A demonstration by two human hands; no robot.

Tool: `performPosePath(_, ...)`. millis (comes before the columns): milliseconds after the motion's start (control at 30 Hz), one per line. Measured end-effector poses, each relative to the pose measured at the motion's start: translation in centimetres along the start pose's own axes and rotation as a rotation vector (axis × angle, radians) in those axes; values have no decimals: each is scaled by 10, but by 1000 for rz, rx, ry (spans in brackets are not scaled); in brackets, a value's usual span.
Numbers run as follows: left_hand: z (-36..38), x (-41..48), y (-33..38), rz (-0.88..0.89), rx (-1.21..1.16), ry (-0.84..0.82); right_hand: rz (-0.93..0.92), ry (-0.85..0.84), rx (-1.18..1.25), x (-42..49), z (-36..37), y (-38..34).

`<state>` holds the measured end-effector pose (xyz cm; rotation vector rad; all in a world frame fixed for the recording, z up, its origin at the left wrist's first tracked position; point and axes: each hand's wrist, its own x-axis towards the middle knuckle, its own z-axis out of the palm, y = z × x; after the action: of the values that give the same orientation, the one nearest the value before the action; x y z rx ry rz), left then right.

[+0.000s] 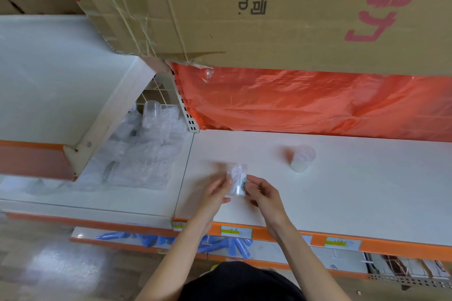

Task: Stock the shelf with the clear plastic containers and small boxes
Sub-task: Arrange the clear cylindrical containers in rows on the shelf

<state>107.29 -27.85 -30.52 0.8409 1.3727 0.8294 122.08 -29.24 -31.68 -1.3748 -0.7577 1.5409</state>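
Holding: one small clear plastic container (pixel 236 178), pinched between my left hand (pixel 216 192) and right hand (pixel 261 193).
Shelf: white flat board (pixel 354 190); one translucent round cup (pixel 302 157) toward its back edge.

A big cardboard carton (pixel 269 7) with red and dark print fills the top of the view, its lower left corner torn. Just under it hangs a crinkled orange plastic sheet (pixel 305 102). Left of the sheet stands a slotted metal upright (pixel 186 110), beside a wire grid (pixel 156 90). Low down, blue tubes (pixel 146 241) lie in a heap. Yellow price tags (pixel 230 231) sit on an orange strip (pixel 391 247).
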Motion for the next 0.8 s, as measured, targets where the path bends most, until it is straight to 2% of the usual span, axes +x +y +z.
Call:
performPosePath(333,-3,1,-5,-3,8,-35,43,-41,4,-3,5,1)
performPosePath(500,0,-3,0,47,62,1,-9,-27,-9,-3,5,1)
performPosePath(633,-5,-2,0,26,23,7,-42,-70,-22,-3,0,4)
performPosePath(800,-9,-1,0,83,-42,11,-51,-141,-50,-3,-3,3)
